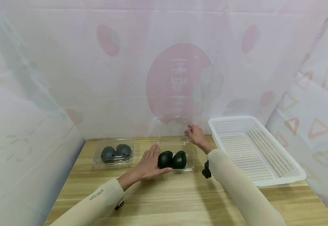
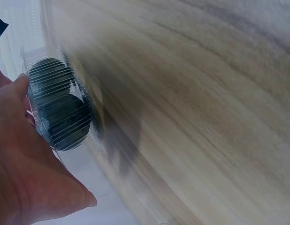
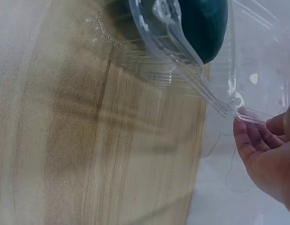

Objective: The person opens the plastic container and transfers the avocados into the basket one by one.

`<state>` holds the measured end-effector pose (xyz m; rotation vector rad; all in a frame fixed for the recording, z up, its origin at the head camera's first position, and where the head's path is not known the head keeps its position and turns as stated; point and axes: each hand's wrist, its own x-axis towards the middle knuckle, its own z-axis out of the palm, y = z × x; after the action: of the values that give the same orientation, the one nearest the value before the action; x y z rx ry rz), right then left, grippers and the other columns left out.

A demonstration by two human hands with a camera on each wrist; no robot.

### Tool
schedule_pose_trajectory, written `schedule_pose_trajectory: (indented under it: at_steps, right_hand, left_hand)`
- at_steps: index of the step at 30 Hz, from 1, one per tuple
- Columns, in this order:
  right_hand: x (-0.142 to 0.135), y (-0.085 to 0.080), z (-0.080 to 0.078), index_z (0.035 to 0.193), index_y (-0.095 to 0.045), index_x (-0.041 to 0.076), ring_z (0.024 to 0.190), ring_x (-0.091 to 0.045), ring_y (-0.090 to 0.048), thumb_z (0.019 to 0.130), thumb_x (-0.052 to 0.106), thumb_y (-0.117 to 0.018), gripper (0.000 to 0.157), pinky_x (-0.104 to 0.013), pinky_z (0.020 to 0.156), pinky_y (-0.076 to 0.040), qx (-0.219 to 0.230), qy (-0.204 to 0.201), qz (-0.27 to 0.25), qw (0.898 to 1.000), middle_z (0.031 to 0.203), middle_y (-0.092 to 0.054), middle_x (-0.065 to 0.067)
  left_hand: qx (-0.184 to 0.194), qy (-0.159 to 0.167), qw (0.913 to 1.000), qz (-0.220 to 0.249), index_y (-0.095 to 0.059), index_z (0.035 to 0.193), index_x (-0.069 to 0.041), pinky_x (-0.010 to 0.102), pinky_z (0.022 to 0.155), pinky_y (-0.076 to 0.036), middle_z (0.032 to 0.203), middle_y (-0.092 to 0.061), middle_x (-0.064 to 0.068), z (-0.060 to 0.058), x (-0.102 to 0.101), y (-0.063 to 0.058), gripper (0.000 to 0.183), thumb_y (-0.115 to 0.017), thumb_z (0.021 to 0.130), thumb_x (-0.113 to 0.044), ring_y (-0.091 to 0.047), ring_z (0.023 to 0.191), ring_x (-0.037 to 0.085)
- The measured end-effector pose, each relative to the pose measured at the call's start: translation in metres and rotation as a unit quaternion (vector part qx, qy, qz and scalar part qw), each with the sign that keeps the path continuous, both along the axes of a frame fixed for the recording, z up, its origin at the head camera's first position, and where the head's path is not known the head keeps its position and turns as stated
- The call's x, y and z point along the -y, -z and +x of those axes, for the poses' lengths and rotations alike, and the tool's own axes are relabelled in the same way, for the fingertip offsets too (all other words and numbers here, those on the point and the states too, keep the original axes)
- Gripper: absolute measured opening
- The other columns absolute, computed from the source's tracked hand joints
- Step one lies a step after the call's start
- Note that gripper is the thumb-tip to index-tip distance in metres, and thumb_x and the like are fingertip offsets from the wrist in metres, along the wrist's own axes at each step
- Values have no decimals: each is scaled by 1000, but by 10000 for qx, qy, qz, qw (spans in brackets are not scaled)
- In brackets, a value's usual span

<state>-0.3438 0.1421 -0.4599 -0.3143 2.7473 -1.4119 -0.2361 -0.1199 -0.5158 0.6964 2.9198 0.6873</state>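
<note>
Pale sleeves [image 1: 241, 185] front a clear lid [image 1: 171, 130], its edge in the right grip [image 1: 196, 135].

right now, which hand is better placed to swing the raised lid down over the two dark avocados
Most likely the right hand: it pinches the edge of the raised lid. The left hand lies at the side of the open box holding the avocados, so it seems better placed for steadying.

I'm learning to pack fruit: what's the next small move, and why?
Probably swing the upright, clear plastic lid down: the right-hand grip pinches its edge, two dark green egg-shaped fruits sit in the clear plastic tray, and the left-hand grip lies alongside.
</note>
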Motion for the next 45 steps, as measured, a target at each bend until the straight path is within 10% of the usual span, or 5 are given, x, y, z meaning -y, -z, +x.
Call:
schedule_pose_trajectory:
  at_steps: [9, 17, 24, 34, 45]
  right_hand:
    - [-1, 6, 0, 154, -38, -18, 106, -41, -75, 108, -6, -40, 48, -36, 80, -63, 49, 23, 345, 9994, 118, -73, -31]
    - [-2, 8, -1, 112, -69, -13, 77, -28, -74, 100, -5, -49, 25, -21, 56, -47, -5, 98, 623, 9980, 98, -77, -26]
    - [-1, 7, 1, 101, -73, -10, 73, -27, -69, 99, -1, -51, 23, -29, 61, -48, -116, 192, 1165, 9929, 89, -77, -20]
    - [0, 5, 5, 64, -54, 8, 72, -32, -75, 98, -8, -52, 37, -33, 67, -58, 243, 84, 1300, 9912, 74, -75, -17]
    - [-5, 10, 4, 52, -36, 18, 49, -12, -34, 92, -5, -54, 50, -25, 54, -34, 387, -108, 1859, 9818, 50, -39, 5]
  left_hand:
    - [102, -66, 9999, -9, -6, 168, 5, 60, 129, -13, 176, -5, 24, 9, -4, 1, 130, -62, 89, -81, -11, 163, 39]
    - [56, -151, 9999, 16, -6, 167, 7, 61, 129, -13, 175, -4, 26, 19, -9, -2, 128, -62, 90, -80, -10, 162, 42]
    - [29, -213, 9997, -99, -10, 166, 8, 61, 129, -13, 176, -4, 25, 24, -11, -2, 125, -61, 92, -78, -9, 163, 40]
    - [150, -274, 9990, -315, -13, 167, 7, 60, 128, -17, 175, -9, 26, 34, -14, -15, 122, -61, 92, -78, -14, 162, 40]
    - [276, -276, 9990, -229, -11, 167, 6, 63, 127, -18, 175, -6, 25, 40, -16, -16, 122, -62, 93, -76, -16, 161, 42]
